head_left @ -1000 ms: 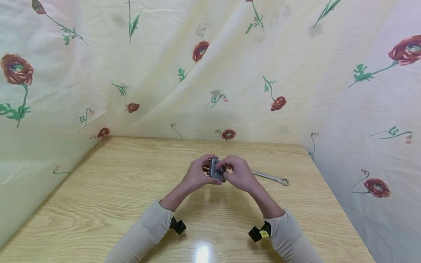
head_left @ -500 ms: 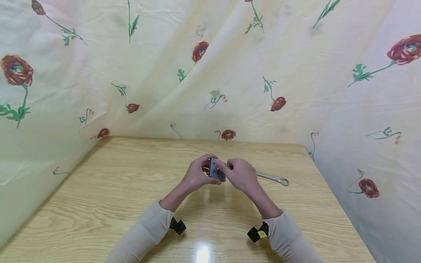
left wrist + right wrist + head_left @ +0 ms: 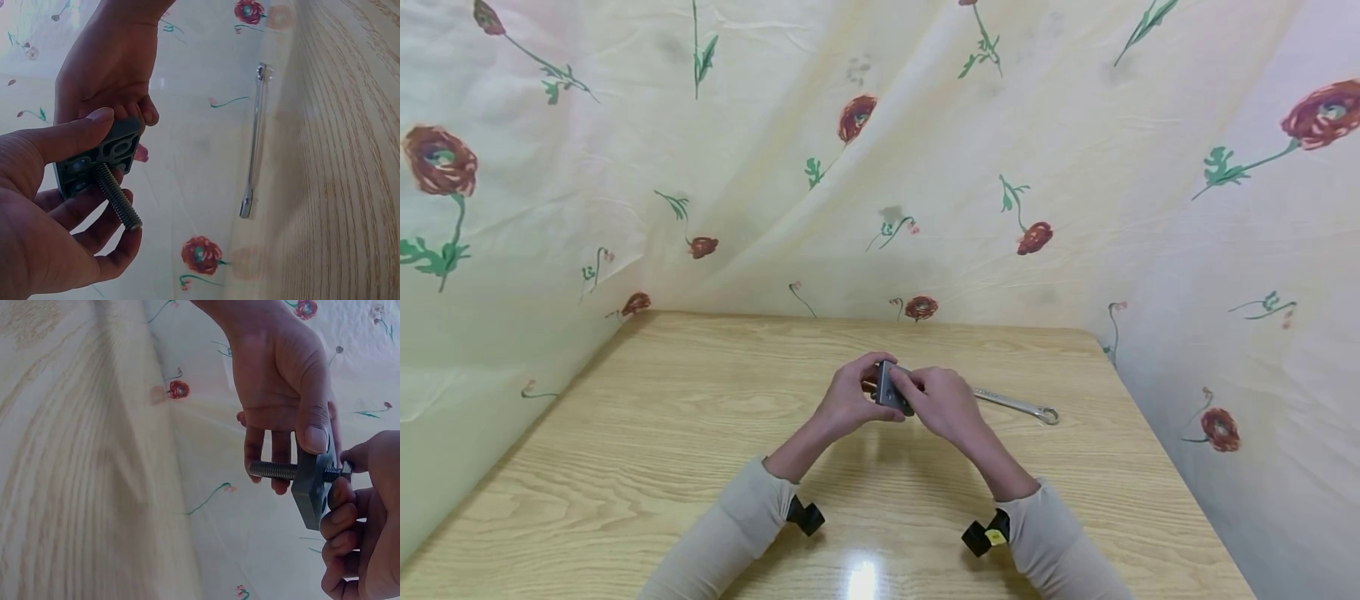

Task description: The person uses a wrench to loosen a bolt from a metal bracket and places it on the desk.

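Note:
My left hand (image 3: pixel 844 402) grips a small grey block (image 3: pixel 891 402) with holes by its edges, above the table. In the left wrist view, the thumb lies along the upper edge of the block, and a threaded bolt (image 3: pixel 119 199) sticks out of its ribbed side past the fingers. From the other side, my right hand (image 3: pixel 951 404) pinches the bolt's head (image 3: pixel 346 470) between thumb and curled index finger. In the right wrist view, the bolt passes through the block, with a short stretch of thread between head and block.
A combination wrench (image 3: pixel 1017 405) lies on the wood-grain table (image 3: pixel 737 483), behind and right of my right hand. A floral cloth (image 3: pixel 760 192) hangs along the back and both sides of the table. Each forearm carries a black wrist mount (image 3: pixel 808 518).
Half a second ago my right hand had shifted right with its thumb over the block's face; now its fingers have closed in at the bolt head again. My left hand and the block stay put.

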The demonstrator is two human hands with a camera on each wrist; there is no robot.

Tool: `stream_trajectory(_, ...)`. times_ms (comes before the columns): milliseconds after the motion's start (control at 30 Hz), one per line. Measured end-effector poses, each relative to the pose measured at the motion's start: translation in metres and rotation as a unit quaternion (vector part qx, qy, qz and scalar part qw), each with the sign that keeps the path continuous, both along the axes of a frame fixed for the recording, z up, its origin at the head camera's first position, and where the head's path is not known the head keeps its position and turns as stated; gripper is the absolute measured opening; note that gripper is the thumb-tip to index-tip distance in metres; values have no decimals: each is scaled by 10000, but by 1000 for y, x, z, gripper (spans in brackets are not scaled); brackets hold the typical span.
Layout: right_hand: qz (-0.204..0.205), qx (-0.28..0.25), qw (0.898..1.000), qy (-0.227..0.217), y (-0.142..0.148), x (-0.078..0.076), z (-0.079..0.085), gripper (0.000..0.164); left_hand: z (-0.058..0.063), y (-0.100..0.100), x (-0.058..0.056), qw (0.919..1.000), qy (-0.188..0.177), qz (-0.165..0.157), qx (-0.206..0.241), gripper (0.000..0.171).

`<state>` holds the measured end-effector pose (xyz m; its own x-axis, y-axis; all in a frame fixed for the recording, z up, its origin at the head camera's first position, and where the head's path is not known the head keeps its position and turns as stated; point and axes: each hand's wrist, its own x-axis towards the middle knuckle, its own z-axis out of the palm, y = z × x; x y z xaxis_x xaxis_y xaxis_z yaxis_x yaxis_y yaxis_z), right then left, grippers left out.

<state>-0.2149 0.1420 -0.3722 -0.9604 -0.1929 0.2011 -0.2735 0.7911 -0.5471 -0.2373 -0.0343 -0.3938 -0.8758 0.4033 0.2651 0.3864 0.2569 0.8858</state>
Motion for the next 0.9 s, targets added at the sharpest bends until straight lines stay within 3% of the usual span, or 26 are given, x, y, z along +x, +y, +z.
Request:
stream_trajectory(233,88,116,9991,391,2,0,2,35,2,-1,1,10000,-21,9,15,70)
stream_trajectory(533,126,-12,9982,581,3,3,6,14,0,-1,0,10000,-31,23,-7,71)
stream_trajectory(900,508,-135,9841,1695,5,1,2,14,3,-1,1,9999,93,-16,-44,70)
